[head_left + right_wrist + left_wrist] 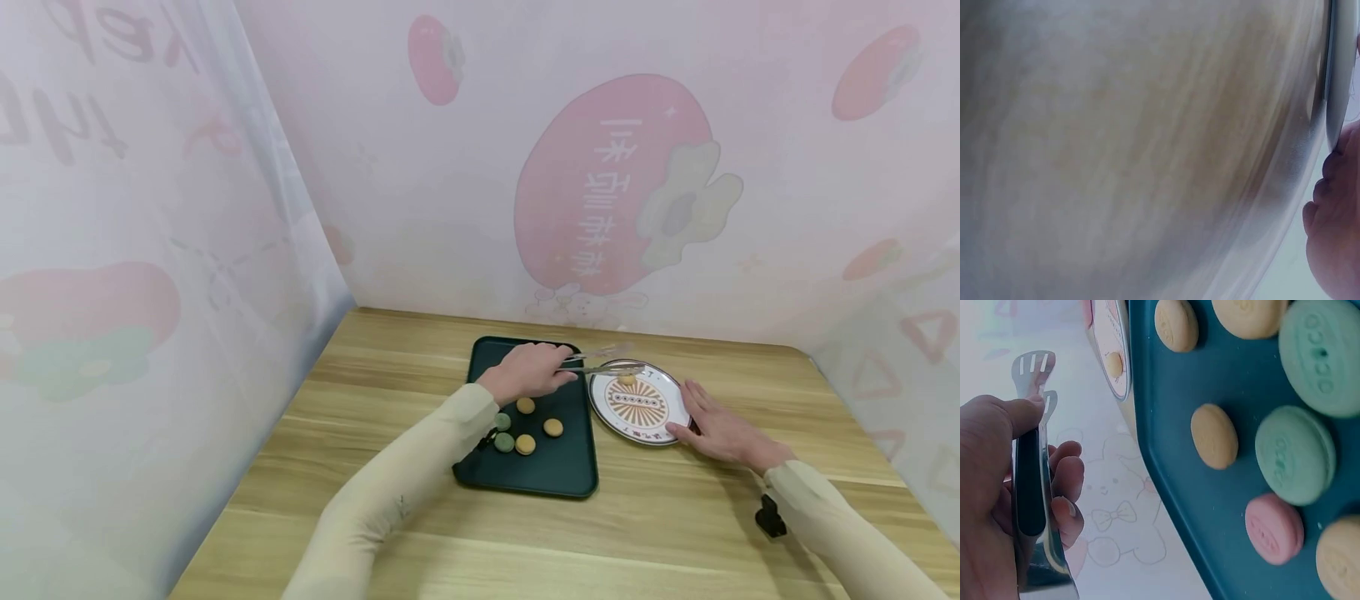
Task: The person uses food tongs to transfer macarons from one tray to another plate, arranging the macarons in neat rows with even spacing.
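My left hand (528,371) holds metal tongs (1038,481), with the thumb on one arm and the fingers curled round the other. The tongs reach out over the plate, their two tips apart. A yellow macaron (627,379) lies on the round white plate (603,406) under the tips. At the plate's right edge, my right hand (720,429) holds the rim with thumb and fingers. Its wrist view is mostly filled by a shiny curved metallic surface (1147,150). Below the left hand, a dark green tray (558,471) bears several macarons, among them a green macaron (1295,455) and a pink macaron (1274,529).
Tray and plate stand side by side on a wooden table (420,350). A pale printed curtain (465,208) hangs behind the table, and more of it covers the left and right sides. My left forearm (405,467) passes over the tray's left edge.
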Motion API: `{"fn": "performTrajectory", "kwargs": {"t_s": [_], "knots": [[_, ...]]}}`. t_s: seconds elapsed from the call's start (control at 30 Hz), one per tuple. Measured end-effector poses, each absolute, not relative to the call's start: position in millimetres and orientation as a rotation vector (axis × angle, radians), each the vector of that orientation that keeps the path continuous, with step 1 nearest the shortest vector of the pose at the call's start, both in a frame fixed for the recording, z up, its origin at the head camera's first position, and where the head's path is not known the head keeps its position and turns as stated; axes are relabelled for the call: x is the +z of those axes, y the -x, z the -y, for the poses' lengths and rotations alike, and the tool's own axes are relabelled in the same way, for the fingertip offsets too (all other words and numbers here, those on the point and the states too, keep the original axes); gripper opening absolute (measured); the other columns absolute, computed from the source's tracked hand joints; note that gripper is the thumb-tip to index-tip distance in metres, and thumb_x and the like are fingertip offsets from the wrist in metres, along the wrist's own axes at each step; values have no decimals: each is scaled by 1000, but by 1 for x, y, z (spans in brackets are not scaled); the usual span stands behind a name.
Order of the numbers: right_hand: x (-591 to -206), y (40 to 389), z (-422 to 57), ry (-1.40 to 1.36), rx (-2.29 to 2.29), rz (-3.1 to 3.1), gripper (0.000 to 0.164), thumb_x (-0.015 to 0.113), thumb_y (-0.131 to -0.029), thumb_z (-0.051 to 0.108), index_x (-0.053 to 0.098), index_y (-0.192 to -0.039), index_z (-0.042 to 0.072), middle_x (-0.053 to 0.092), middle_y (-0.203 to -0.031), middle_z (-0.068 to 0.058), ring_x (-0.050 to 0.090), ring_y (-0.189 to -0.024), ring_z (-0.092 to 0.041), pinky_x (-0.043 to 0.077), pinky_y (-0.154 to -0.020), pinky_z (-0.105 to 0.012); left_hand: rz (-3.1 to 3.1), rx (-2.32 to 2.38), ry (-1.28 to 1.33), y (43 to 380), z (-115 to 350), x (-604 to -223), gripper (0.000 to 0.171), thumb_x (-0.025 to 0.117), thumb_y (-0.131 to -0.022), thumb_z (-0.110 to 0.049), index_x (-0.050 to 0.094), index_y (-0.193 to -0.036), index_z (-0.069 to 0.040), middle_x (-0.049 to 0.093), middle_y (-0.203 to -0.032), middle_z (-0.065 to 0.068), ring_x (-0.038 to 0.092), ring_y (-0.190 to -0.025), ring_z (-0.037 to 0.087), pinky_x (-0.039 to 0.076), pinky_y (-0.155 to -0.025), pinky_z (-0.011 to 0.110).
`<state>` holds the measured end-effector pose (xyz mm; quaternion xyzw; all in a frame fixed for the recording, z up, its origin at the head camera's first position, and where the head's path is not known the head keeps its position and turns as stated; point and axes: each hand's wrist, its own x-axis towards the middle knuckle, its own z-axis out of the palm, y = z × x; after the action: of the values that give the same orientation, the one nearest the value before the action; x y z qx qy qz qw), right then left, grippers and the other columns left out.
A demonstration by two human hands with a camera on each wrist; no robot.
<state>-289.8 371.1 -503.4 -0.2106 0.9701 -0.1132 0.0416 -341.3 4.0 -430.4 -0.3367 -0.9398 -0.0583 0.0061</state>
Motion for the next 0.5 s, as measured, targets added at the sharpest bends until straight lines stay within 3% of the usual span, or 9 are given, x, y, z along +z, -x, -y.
{"fn": "performTrajectory", "kwargs": {"t_s": [0.27, 0.5], "knots": [[-506, 293, -373, 668, -310, -2980, 91, 51, -97, 51, 17, -149, -15, 12, -157, -36, 15, -145, -52, 21, -113, -64, 2928, -181, 1064, 336, 17, -422, 48, 45, -102, -48, 51, -138, -18, 69, -103, -3, 61, -71, 7, 51, -66, 27], [-505, 293, -372, 670, -310, -2990, 90, 52, -97, 51, 18, -149, -15, 14, -157, -36, 16, -145, -52, 19, -113, -65, 2927, -139, 1040, 328, 35, -415, 50, 45, -101, -50, 51, -139, -16, 69, -110, -1, 65, -76, 10, 54, -70, 29]]}}
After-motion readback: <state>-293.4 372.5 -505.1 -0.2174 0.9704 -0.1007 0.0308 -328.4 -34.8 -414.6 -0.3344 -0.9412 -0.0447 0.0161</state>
